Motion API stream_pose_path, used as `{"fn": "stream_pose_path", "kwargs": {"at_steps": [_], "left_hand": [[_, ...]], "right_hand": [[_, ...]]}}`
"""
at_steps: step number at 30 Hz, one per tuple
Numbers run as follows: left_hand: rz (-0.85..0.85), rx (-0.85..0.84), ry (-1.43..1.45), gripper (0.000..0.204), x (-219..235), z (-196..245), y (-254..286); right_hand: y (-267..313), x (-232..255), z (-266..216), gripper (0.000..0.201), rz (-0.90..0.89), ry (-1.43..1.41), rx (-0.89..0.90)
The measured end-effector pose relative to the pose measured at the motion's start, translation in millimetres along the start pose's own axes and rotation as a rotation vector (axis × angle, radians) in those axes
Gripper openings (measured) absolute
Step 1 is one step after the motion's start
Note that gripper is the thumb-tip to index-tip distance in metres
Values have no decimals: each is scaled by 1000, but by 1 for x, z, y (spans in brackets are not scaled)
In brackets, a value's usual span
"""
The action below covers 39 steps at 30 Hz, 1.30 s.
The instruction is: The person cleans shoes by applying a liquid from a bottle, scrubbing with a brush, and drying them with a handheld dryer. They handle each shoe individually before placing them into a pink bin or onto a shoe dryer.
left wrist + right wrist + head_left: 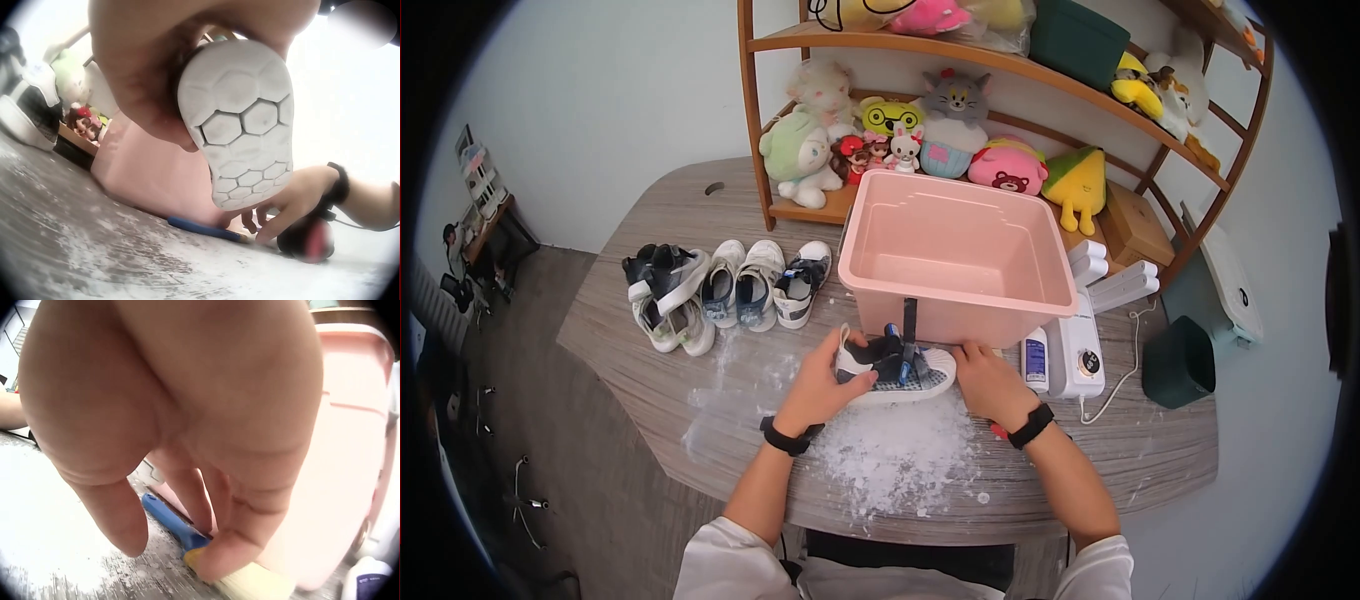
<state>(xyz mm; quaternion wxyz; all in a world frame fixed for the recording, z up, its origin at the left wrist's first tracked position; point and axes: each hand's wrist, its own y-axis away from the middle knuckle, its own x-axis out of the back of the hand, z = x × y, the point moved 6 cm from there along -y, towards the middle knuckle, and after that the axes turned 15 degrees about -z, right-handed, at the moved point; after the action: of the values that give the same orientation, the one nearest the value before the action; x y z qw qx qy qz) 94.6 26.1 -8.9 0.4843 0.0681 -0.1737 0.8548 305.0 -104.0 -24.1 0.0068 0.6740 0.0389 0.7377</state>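
My left hand (820, 385) grips a small black, grey and white sneaker (925, 385) by its heel end. In the left wrist view its white sole (244, 119) with a hexagon pattern faces the camera. Beside the toe, my right hand (997, 385) reaches down to the tabletop. Under its fingers lies a brush (165, 515) with a blue handle and pale bristles, close along the pink tub (950, 318). In the right wrist view one fingertip overlaps the brush's yellow part, while the thumb (122, 519) stands apart from the handle.
White powdery residue (890, 450) spreads over the table in front. Several shoes (755, 285) stand at left. Right of the tub are a white bottle (1035, 360) and a white appliance (1080, 350) with a cord. A shelf of plush toys (955, 110) rises behind.
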Motion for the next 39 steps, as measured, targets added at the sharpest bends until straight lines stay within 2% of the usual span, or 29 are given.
{"fn": "stream_pose_path", "kwargs": {"at_steps": [6, 8, 12, 14, 15, 21, 27, 30, 32, 33, 35, 36, 37, 39], "left_hand": [[68, -24, 15, 39, 4, 0, 1], [70, -16, -4, 39, 5, 0, 1], [54, -27, 29, 39, 6, 0, 1], [67, -46, 20, 39, 7, 2, 1], [65, -47, 20, 39, 6, 2, 1], [58, -46, 48, 40, 3, 2, 1], [62, -53, 150, 43, 3, -3, 3], [57, -59, 154, 48, 3, -3, 5], [5, -36, 99, 51, -3, 4, 5], [9, -33, 96, 51, -6, 4, 5], [-29, -37, 112, 51, -13, 3, 1], [-33, -65, 93, 52, -15, -2, -1], [-27, -66, 96, 52, -18, -1, -2], [-60, -52, 19, 56, -24, 3, -6]], "right_hand": [[-12, 12, 4, 26, -16, -154, 71], [-18, 7, 8, 25, -116, -149, 102], [-24, 2, 8, 22, -166, -104, 76], [-27, -8, 10, 27, -340, -98, 43], [-27, -10, 10, 27, -339, -99, 40], [-18, 3, 17, 21, -225, -28, -2], [11, 49, 37, 28, -117, -109, -64], [37, 67, 49, 25, -72, -258, -163], [58, 80, 57, 22, 163, -425, -121], [68, 88, 55, 22, 163, -428, -115], [88, 91, 67, 21, 84, -770, -318], [98, 83, 72, 21, 170, -908, -296], [103, 69, 76, 21, 167, -904, -292], [115, 55, 88, 22, 536, -1105, -150]]}}
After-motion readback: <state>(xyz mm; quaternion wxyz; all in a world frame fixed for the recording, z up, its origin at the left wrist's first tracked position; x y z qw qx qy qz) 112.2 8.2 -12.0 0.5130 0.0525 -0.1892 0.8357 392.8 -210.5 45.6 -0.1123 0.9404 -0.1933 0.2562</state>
